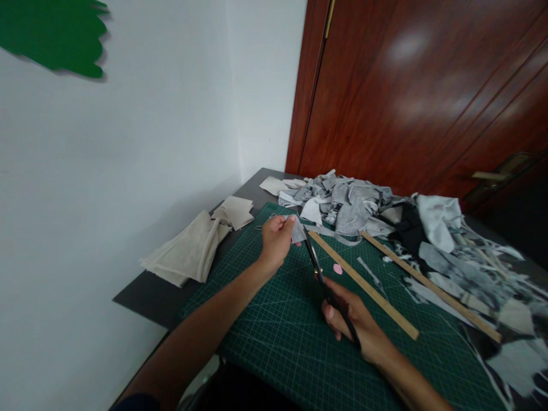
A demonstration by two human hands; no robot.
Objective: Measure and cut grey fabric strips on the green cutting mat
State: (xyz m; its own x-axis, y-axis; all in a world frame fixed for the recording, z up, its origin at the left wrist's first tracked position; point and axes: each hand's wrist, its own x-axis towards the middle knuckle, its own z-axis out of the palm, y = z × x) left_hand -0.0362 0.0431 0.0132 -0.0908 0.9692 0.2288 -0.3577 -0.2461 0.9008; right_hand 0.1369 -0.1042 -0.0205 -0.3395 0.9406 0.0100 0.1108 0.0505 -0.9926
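Note:
Between thumb and fingers, my left hand [276, 240] pinches a small piece of grey fabric [298, 230] above the green cutting mat [265, 308]. My right hand [349, 317] is wrapped round the handles of black scissors [314, 258]. The scissor blades point up and away, with their tips at the right edge of the fabric. Whether the blades are parted is hard to make out. A small pink piece [338, 269] lies on the mat to the right of the scissors.
Two wooden rulers [363, 285] lie slantwise on the mat. Grey and white fabric scraps [342, 200] are heaped at the back and right. Folded beige cloth [188, 251] lies at left by the white wall [128, 142]. A brown door [419, 97] stands behind the table.

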